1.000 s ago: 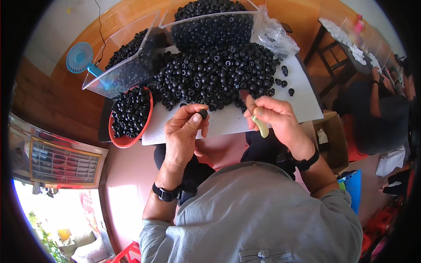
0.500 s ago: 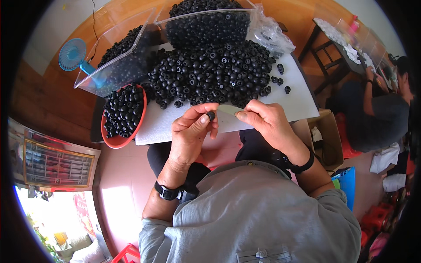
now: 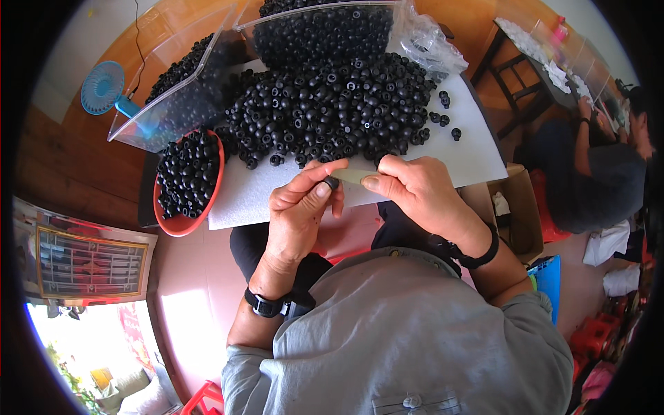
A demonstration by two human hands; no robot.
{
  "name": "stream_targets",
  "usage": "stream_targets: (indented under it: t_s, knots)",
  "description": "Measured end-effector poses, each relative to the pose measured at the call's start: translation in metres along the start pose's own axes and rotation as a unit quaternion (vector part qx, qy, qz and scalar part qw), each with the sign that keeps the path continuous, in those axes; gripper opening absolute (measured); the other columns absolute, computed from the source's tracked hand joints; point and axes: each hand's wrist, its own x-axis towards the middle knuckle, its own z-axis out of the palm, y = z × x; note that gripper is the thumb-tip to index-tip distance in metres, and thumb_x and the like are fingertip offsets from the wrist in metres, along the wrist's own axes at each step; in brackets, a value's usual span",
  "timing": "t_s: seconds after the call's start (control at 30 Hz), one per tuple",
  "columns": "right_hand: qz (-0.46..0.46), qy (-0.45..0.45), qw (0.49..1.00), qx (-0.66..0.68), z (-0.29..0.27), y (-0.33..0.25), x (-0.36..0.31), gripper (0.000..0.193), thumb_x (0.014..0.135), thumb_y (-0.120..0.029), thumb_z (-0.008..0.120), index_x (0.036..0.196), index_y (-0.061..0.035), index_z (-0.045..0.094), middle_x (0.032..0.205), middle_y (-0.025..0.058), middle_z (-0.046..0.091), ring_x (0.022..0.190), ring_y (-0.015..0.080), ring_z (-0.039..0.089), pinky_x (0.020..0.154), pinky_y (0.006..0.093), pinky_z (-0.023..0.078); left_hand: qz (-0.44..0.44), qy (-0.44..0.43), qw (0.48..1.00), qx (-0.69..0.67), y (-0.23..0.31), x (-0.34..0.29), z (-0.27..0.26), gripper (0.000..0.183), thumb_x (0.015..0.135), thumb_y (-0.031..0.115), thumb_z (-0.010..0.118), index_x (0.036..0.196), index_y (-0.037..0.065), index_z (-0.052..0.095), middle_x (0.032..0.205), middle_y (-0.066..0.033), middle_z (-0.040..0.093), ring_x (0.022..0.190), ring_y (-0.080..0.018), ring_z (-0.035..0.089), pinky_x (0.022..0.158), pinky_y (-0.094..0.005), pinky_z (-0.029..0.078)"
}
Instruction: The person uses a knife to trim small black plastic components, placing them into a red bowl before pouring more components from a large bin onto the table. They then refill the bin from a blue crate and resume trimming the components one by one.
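Between the thumb and fingers of my left hand (image 3: pixel 294 204) is pinched a small round black part (image 3: pixel 332 182). My right hand (image 3: pixel 429 190) is closed around the end of a pale, flat, blade-like tool (image 3: pixel 353 176). The tool's tip lies at my left fingertips, just above the black part; whether it touches the part I cannot tell. Both hands are over the near edge of a white foam-like sheet (image 3: pixel 242 200). Just beyond them spreads a large heap of similar black parts (image 3: pixel 325 111), some showing a round hole.
Left of the heap, a red bowl (image 3: pixel 221 166) holds more black parts. Two clear bins (image 3: pixel 173 114) (image 3: pixel 318 21) of them stand behind, near a blue fan (image 3: pixel 102 88) and a crumpled plastic bag (image 3: pixel 432 45). A cardboard box (image 3: pixel 522 207) and a seated person (image 3: pixel 581 173) are at right.
My right hand's blade-like tool has moved left and slightly down, over my left fingertips and closer to the black part. The left hand keeps its pinch. The whole view has shifted slightly.
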Motion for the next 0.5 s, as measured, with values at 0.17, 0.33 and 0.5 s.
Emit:
stream_targets:
  t_s: [0.17,0.33,0.5]
  knots:
    - [-0.007,-0.021,1.000,0.005,-0.0022,0.0006,-0.0002,0.037,0.090,-0.031,0.066,0.068,-0.0065,0.050,0.051,0.0128,0.051,0.048,0.0336,0.053,0.046,0.0424,0.037,-0.002,0.003,1.000,0.016,0.0008,-0.0004,0.0016,0.028,0.097,-0.001,0.052,0.122,-0.005,0.063,0.100,-0.0054,0.054,0.082,-0.0173,0.058,0.068,-0.0273,0.049]
    - [-0.011,-0.031,0.999,0.013,-0.0044,0.0011,-0.0001,0.036,0.091,-0.031,0.065,0.068,-0.0065,0.052,0.051,0.0132,0.051,0.048,0.0337,0.053,0.046,0.0425,0.037,-0.003,0.012,1.000,0.029,0.0011,-0.0010,0.0032,0.027,0.097,-0.003,0.051,0.119,-0.005,0.064,0.101,-0.0053,0.054,0.080,-0.0170,0.057,0.068,-0.0266,0.049]
    - [-0.001,-0.048,0.999,0.006,-0.0056,0.0028,-0.0005,0.035,0.091,-0.032,0.064,0.069,-0.0066,0.054,0.052,0.0133,0.051,0.049,0.0340,0.054,0.047,0.0432,0.038,0.015,0.029,0.998,0.060,-0.0007,-0.0009,0.0082,0.026,0.097,0.002,0.052,0.118,-0.007,0.062,0.095,-0.0097,0.057,0.072,-0.0161,0.054,0.062,-0.0254,0.045]
